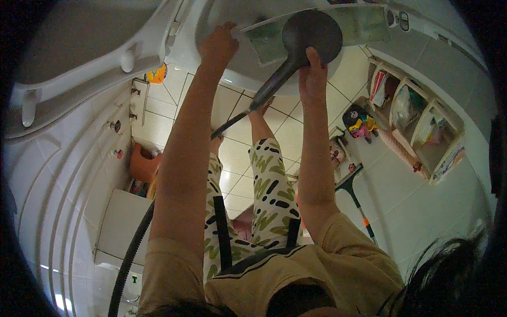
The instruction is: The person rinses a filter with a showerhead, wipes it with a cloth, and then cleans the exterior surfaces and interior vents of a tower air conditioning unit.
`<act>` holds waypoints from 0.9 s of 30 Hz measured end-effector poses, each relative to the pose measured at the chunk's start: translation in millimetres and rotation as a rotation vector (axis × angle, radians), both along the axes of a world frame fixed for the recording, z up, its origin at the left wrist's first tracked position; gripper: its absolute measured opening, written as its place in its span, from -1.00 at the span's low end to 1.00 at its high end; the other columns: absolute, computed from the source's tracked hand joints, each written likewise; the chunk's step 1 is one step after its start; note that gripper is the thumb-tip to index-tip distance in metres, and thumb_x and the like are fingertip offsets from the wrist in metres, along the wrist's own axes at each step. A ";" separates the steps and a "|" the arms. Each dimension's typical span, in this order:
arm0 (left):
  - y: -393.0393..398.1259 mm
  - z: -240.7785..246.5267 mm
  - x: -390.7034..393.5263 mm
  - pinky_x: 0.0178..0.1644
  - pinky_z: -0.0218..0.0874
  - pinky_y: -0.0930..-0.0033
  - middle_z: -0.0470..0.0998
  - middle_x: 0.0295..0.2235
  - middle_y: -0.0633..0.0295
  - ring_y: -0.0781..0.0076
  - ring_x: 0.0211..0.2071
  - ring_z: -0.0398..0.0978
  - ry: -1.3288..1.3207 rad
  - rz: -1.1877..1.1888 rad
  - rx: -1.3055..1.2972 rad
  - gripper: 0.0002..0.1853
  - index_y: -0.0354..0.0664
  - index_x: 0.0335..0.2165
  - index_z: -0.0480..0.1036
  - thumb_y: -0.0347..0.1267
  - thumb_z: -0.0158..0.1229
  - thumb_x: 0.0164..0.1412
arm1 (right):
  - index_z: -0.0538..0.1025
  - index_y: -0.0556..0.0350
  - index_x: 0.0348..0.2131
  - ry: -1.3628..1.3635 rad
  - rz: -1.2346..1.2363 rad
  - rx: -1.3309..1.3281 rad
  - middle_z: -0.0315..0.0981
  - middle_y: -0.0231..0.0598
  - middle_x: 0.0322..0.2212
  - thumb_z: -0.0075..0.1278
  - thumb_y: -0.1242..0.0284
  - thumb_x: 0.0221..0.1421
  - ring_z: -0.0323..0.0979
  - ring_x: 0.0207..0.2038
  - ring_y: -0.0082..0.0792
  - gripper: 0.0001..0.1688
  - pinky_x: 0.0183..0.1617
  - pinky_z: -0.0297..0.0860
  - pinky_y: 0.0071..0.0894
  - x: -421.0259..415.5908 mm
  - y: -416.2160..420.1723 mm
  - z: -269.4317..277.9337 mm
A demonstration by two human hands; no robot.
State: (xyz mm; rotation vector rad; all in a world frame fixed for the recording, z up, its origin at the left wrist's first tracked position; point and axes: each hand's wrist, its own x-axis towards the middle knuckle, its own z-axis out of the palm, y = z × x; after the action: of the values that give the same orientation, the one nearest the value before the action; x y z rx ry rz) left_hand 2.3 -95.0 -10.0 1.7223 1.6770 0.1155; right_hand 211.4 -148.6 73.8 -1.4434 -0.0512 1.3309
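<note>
My right hand (313, 77) grips a dark grey hand shower (313, 37) near where its handle meets the large round head, thumb on top. From the handle, a ribbed dark hose (130, 253) passes behind my left forearm and down to the lower left. My left hand (219, 43) is raised over a pale, smooth, curved surface, its fingers bent. Whether it holds anything is unclear, since its fingertips are dim. A greenish translucent panel (366, 25) lies behind the shower head, its left end close to my left hand.
A squeegee (348, 183) leans at the right, near a white corner shelf (422, 89) with packets. A small toy figure (359, 122) is beside it. On the left are an orange plastic stool (143, 162), wall taps (115, 126) and a white box-like surface (122, 222). Floor tiles (235, 156) show below.
</note>
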 end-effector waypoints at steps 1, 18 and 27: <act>0.0 4.5 0.1 -0.20 0.29 0.17 0.50 -0.32 0.04 0.15 -0.27 0.46 -0.063 -0.020 0.024 -0.46 -0.15 -0.07 0.26 -0.30 0.13 -0.09 | 0.32 0.05 -0.12 -0.002 0.007 0.017 0.35 -0.39 -0.22 0.17 0.42 -0.16 0.31 -0.18 -0.45 -0.44 -0.09 0.25 -0.45 -2.4 1.1 0.3; -16.3 172.7 -64.6 -0.37 0.36 0.48 0.50 -0.32 0.22 0.48 -0.37 0.49 -0.565 0.395 -0.545 -0.63 -0.21 -0.03 0.26 -0.45 -0.10 0.14 | 0.41 0.09 -0.27 0.209 0.282 -0.035 0.38 -0.41 -0.39 0.19 0.32 -0.21 0.32 -0.37 -0.54 -0.55 -0.27 0.27 -0.47 -76.1 -10.7 25.5; -38.8 245.1 -87.1 -0.28 0.37 0.45 0.44 -0.21 0.11 0.36 -0.32 0.49 -0.681 0.460 -0.646 -0.54 -0.21 0.03 0.17 -0.57 -0.17 0.10 | 0.37 0.07 -0.22 0.433 0.171 0.024 0.39 -0.39 -0.38 0.12 0.29 -0.11 0.33 -0.38 -0.50 -0.55 -0.27 0.27 -0.51 -85.2 -27.9 20.6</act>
State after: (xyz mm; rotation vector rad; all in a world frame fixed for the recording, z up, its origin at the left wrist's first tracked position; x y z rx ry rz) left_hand -84.7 -133.8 235.1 0.6866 1.3424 0.2970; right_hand 126.2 -176.5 94.4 -1.1228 0.0952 1.7532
